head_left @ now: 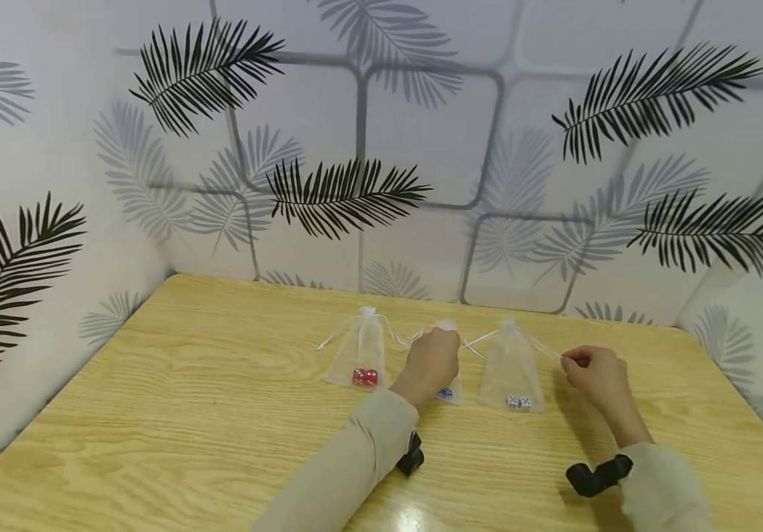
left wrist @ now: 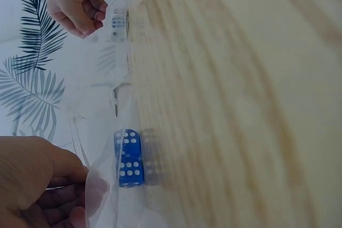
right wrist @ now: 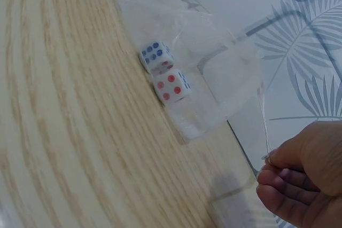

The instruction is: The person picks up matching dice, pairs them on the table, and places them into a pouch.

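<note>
My right hand (head_left: 597,377) pinches the end of a thin white drawstring (right wrist: 264,126), which runs to the neck of the sheer white pouch (head_left: 510,369) on the right. Inside that pouch lie two white dice (right wrist: 172,85) with blue and red dots. Over the upper part of the middle pouch (left wrist: 107,206) is my left hand (head_left: 433,358), its fingers curled at the thin fabric. Exactly what those fingertips grip is partly hidden. Two blue dice (left wrist: 129,158) rest in the bottom of this middle pouch.
To the left of the middle pouch lies a third sheer pouch (head_left: 361,351) with two red dice (head_left: 364,377) in it and its strings spread. All lie on a wood-grain table (head_left: 188,414). A leaf-patterned wall (head_left: 421,244) stands behind the table's far edge.
</note>
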Demonstrator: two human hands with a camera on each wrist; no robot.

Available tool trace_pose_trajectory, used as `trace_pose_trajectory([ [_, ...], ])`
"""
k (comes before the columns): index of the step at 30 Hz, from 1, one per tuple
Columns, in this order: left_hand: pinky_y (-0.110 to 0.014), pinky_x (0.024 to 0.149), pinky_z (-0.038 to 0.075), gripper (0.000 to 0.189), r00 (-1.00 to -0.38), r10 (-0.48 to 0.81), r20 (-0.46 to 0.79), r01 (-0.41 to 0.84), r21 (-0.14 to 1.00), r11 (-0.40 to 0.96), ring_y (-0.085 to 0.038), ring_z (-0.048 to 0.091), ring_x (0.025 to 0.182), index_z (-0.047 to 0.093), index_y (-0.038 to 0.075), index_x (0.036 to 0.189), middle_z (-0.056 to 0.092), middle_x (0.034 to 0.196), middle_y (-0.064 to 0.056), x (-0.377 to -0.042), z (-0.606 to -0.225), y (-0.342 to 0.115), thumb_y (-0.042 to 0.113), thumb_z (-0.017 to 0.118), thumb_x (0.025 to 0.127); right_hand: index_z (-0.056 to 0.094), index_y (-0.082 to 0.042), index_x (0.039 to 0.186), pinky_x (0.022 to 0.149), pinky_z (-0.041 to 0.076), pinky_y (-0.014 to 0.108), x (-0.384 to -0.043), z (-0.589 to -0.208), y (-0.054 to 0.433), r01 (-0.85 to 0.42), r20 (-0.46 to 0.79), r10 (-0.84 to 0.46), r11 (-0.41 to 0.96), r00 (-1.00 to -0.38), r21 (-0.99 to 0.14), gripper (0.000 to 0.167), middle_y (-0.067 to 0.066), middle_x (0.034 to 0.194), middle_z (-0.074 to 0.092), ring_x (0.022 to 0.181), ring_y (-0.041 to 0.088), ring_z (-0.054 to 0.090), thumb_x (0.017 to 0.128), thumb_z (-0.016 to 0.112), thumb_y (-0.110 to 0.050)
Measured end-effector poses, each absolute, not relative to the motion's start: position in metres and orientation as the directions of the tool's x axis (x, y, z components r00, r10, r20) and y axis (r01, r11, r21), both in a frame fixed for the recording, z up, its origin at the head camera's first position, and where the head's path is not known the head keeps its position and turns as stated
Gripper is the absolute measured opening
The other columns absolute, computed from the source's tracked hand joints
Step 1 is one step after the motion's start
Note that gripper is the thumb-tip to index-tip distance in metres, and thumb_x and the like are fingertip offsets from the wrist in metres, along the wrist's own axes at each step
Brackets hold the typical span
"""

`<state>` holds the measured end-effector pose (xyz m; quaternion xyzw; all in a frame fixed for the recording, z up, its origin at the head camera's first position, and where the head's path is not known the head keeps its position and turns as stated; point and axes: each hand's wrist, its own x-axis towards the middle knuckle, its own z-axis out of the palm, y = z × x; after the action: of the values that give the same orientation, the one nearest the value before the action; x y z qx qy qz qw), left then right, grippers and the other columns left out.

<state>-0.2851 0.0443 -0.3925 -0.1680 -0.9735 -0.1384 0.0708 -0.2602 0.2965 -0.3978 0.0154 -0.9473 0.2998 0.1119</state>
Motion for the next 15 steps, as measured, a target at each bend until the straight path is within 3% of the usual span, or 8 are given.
trace_pose_trajectory([
  [5, -0.020, 0.042, 0.037, 0.021, -0.937, 0.316, 0.152, 0.346, 0.265, 0.900, -0.008, 0.043, 0.046, 0.061, 0.009, 0.069, 0.055, 0.060, 0.001, -0.282, -0.389, 0.047, 0.006, 0.058, 0.090, 0.068, 0.009, 0.096, 0.053, 0.045, 0.025, -0.258, -0.398, 0.296, -0.084, 0.219, 0.049, 0.826, -0.975, -0.557, 0.024, 0.012, 0.071, 0.068, 0.058, 0.010, 0.054, 0.091, 0.058, -0.012],
  [10, -0.024, 0.044, 0.043, 0.020, -0.936, 0.314, 0.161, 0.348, 0.269, 0.898, -0.010, 0.048, 0.050, 0.060, 0.009, 0.070, 0.059, 0.064, -0.001, -0.282, -0.385, 0.045, 0.008, 0.056, 0.090, 0.068, 0.009, 0.097, 0.055, 0.046, 0.026, -0.260, -0.396, 0.298, -0.093, 0.230, 0.042, 0.833, -0.972, -0.546, 0.023, 0.015, 0.076, 0.068, 0.061, 0.011, 0.056, 0.090, 0.059, -0.011],
  [15, -0.027, 0.043, 0.042, 0.021, -0.918, 0.341, 0.205, 0.386, 0.254, 0.887, -0.011, 0.049, 0.052, 0.056, 0.010, 0.070, 0.058, 0.065, -0.001, -0.280, -0.381, 0.038, 0.013, 0.054, 0.091, 0.066, 0.008, 0.099, 0.060, 0.049, 0.033, -0.261, -0.393, 0.300, -0.126, 0.255, 0.014, 0.844, -0.967, -0.521, 0.023, 0.022, 0.086, 0.067, 0.072, 0.026, 0.063, 0.091, 0.058, -0.012],
])
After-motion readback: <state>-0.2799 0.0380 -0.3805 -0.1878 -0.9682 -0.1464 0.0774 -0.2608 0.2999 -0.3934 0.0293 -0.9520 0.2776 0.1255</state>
